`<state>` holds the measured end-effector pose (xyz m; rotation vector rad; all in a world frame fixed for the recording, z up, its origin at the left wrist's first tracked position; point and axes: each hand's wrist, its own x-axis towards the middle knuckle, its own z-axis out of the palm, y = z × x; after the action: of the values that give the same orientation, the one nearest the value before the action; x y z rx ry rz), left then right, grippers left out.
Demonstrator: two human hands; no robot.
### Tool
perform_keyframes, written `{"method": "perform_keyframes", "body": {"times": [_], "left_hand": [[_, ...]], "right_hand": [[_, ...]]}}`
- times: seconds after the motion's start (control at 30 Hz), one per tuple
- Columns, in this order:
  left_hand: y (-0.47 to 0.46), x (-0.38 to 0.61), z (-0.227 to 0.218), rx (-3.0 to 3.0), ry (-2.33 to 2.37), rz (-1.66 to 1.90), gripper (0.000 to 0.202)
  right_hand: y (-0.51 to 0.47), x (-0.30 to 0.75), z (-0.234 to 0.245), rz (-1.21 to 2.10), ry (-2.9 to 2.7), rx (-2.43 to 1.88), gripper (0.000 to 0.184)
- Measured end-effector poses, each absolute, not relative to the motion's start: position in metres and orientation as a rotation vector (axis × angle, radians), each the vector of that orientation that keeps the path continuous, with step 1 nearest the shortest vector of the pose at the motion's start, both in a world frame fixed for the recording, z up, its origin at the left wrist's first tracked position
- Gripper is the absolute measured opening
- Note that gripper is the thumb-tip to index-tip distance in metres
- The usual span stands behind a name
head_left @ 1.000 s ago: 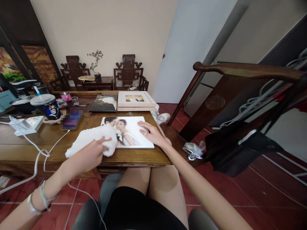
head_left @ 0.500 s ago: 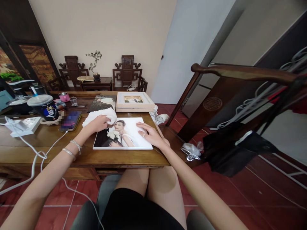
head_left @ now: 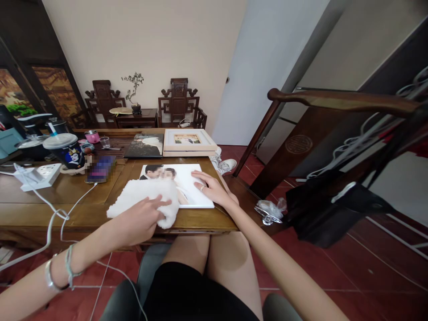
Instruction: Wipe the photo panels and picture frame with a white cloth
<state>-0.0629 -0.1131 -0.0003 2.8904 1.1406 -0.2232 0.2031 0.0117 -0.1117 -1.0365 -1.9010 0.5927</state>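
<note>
A white-edged photo panel [head_left: 197, 196] with a picture of a couple lies flat near the front edge of the wooden table [head_left: 80, 200]. My left hand [head_left: 149, 216] grips a fluffy white cloth [head_left: 133, 194], which covers the panel's lower left part and spreads onto the table. Spread flat on the panel's right side, my right hand [head_left: 210, 187] presses on it with nothing held. Behind the panel are a dark photo panel [head_left: 143, 146] and a framed photo [head_left: 189, 138] on a pale box.
At the left stand a lidded cup [head_left: 67, 151], a charging phone [head_left: 100, 169], a white power strip [head_left: 42, 176], a pink cup [head_left: 92, 136] and a small clear cup [head_left: 104, 142]. A wooden chair [head_left: 297, 142] with a black bag [head_left: 321, 214] is at the right.
My left hand has pulled the white cloth down and toward me across the panel's left side, baring the upper left of the picture. My right hand has stayed in place.
</note>
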Motion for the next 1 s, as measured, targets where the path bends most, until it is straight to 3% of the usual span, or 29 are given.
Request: {"method": "perform_keyframes", "body": {"times": [0.57,1.0], "left_hand": [[0.049,-0.034,-0.009,2.748,1.443,-0.077,0.03],[-0.113,-0.016,-0.002,2.918,1.2,-0.253,0.032]], "right_hand": [[0.011,0.204,-0.11,0.601,-1.912,-1.046,0.035],[0.012,0.202,-0.111,0.562,-1.931,-1.046,0.036]]}}
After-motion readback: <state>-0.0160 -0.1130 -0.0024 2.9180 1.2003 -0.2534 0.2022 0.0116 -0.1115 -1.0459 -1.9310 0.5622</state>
